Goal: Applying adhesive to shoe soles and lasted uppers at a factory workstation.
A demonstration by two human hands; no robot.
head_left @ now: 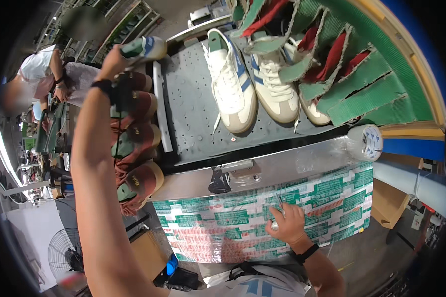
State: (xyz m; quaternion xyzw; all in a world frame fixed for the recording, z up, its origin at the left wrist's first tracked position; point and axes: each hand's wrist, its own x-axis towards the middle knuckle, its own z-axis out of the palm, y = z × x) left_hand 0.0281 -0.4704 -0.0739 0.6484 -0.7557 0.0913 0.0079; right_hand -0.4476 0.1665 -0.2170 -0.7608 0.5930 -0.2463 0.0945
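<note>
On the near side of the grey conveyor belt (pixel 183 91), the right hand (pixel 290 225) is over a panel covered in green-and-white printed tape (pixel 223 237), its fingers curled around a slim metal tool (pixel 280 200) whose exact kind I cannot tell. A roll of clear packing tape (pixel 369 142) stands at the belt's near right corner.

Left of the belt, beyond its metal rail (pixel 162 106), burgundy shoes (pixel 143 180) with tan soles line up, their rounded ends toward the belt.

On the belt are three white sneakers (pixel 231 84), toes toward its near edge; the third is partly hidden by the frayed green curtain strips (pixel 376 99) hanging at the belt's right.

At the belt's far left corner, the left hand (pixel 114 63) has its fingers closed around a single sneaker (pixel 154 48). This sneaker reaches out from the fingers toward the belt, its long axis lying crosswise to the sneakers there. The left hand is the nearer one to it; the right is well apart. It looks white with blue trim and a green interior.

Farther off, left of the belt, a co-worker (pixel 38 63) in a white top stands near crowded racks.
</note>
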